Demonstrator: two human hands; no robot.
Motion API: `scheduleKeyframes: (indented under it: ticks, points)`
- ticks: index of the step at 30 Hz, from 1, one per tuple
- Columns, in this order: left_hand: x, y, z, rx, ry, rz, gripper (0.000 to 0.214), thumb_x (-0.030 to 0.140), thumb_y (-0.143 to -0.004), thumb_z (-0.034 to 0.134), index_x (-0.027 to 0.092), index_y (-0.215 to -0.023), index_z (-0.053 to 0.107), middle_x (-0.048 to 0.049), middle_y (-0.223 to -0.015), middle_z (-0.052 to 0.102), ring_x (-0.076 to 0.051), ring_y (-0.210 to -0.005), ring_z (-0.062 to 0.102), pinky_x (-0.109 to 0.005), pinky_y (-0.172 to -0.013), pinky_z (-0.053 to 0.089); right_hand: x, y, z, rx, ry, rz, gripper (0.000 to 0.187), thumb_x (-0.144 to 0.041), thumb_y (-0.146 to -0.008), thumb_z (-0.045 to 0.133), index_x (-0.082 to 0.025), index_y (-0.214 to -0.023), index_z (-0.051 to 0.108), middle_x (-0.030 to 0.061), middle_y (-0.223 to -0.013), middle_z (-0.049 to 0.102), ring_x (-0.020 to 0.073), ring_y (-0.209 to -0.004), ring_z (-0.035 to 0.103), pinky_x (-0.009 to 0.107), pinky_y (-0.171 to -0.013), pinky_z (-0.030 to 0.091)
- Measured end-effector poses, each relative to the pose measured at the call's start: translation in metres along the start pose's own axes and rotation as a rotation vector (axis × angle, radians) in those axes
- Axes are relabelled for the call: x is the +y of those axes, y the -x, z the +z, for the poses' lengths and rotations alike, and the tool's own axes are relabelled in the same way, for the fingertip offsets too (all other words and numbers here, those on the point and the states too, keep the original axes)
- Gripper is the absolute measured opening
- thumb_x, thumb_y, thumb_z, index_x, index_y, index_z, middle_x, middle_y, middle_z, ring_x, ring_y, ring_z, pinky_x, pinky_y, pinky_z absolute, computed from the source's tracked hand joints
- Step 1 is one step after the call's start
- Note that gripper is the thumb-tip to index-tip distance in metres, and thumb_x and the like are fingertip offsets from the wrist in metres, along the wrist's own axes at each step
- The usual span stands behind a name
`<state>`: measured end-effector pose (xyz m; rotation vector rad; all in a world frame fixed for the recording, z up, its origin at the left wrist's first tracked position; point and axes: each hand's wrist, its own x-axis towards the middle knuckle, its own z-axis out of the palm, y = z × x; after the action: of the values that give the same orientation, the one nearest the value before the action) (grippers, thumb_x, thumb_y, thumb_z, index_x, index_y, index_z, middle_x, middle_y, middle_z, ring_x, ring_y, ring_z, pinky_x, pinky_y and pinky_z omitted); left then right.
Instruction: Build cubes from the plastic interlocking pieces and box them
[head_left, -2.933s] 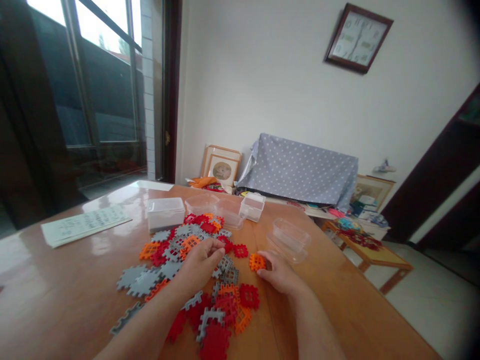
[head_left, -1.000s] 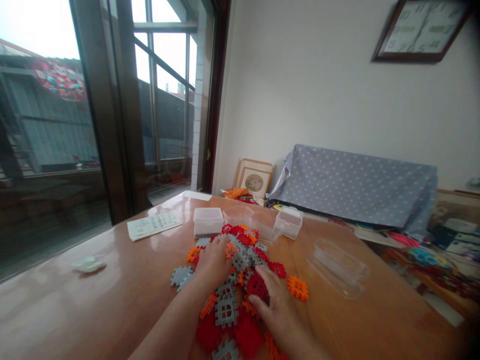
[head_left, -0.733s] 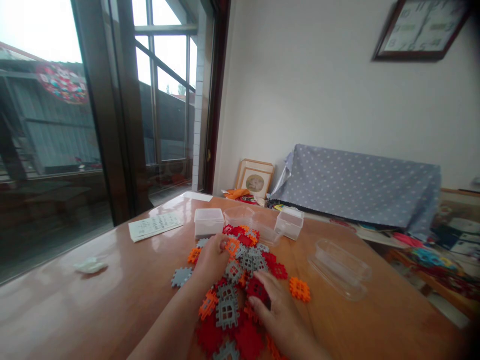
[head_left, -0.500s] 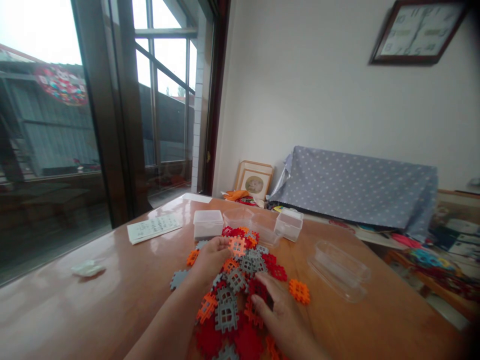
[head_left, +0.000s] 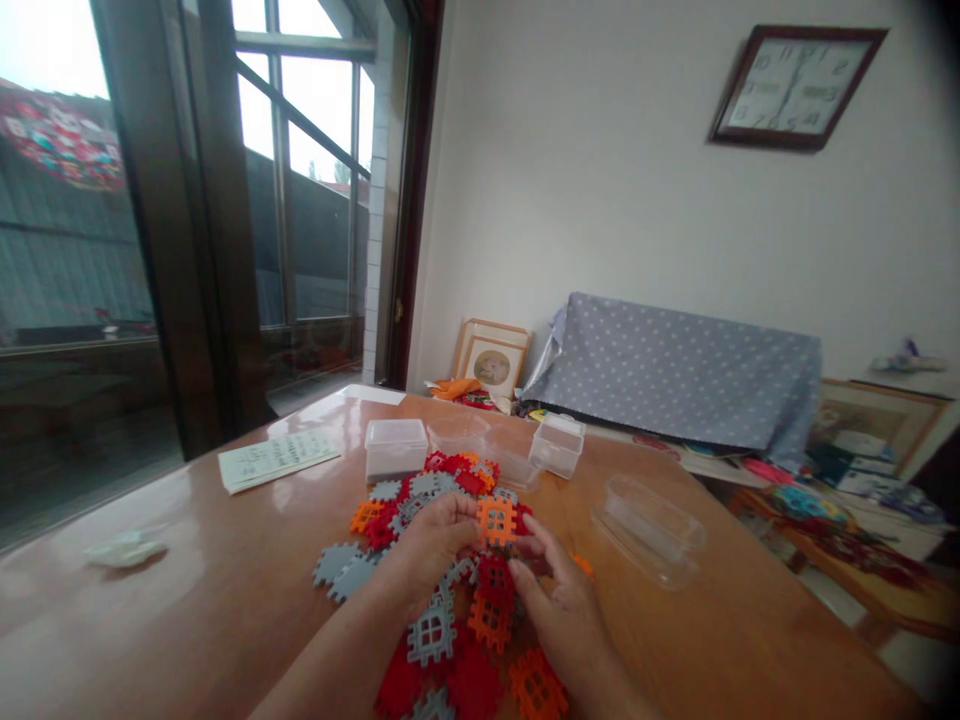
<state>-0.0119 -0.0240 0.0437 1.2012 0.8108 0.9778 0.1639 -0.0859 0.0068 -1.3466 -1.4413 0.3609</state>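
My left hand (head_left: 442, 535) pinches an orange window-shaped interlocking block (head_left: 496, 521) by its left edge, held above the pile. To the right of that block, my right hand (head_left: 555, 585) has its fingers bent and its thumb apart from them; I see nothing gripped there. Its index fingertip is close to the block's right edge, though whether they touch is unclear. Below lie a red window block (head_left: 493, 577) and another orange window block (head_left: 491, 622). A grey window block (head_left: 431, 632) rests nearer to me, and flat grey blocks (head_left: 349, 570) lie left of my left wrist.
Lidded clear boxes stand behind the pile, one at left (head_left: 396, 448) and one at right (head_left: 558, 445). An open clear plastic container (head_left: 652, 530) lies on the right of the wooden table (head_left: 225, 600). Written paper (head_left: 279, 460) and a crumpled wrapper (head_left: 126, 548) are at left.
My left hand has brought the orange block a little nearer and to the right. My right hand has lifted off the red block toward the orange one. The camera view has turned slightly right.
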Motion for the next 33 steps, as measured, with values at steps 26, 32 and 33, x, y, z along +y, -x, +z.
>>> scheduleKeyframes:
  ticks: [26, 32, 33]
  points:
    - [-0.002, 0.004, 0.011, -0.055, 0.019, -0.019, 0.020, 0.026, -0.074, 0.067, 0.017, -0.091, 0.062, -0.0017, -0.080, 0.068, -0.015, -0.073, 0.062, -0.027, -0.071, 0.044, 0.013, 0.005, -0.007, -0.081, -0.085, 0.060, 0.052, -0.038, -0.090, 0.059, -0.027, -0.140, 0.053, 0.0080, -0.117, 0.071, 0.0231, -0.103, 0.070, 0.040, -0.092, 0.056]
    - [-0.001, 0.004, 0.013, -0.054, 0.012, -0.039, 0.022, 0.024, -0.074, 0.066, 0.016, -0.093, 0.063, -0.0019, -0.077, 0.068, -0.015, -0.072, 0.061, -0.028, -0.071, 0.043, 0.014, 0.004, -0.006, -0.065, -0.086, 0.067, 0.050, -0.037, -0.090, 0.059, -0.027, -0.139, 0.054, 0.0075, -0.117, 0.071, 0.0227, -0.101, 0.070, 0.038, -0.089, 0.056]
    - [-0.001, 0.004, 0.012, -0.051, 0.009, -0.035, 0.021, 0.024, -0.074, 0.066, 0.016, -0.093, 0.063, -0.0017, -0.077, 0.068, -0.015, -0.073, 0.061, -0.028, -0.072, 0.043, 0.014, 0.004, -0.006, -0.067, -0.088, 0.069, 0.050, -0.037, -0.090, 0.059, -0.027, -0.139, 0.054, 0.0077, -0.117, 0.071, 0.0228, -0.102, 0.070, 0.038, -0.089, 0.056]
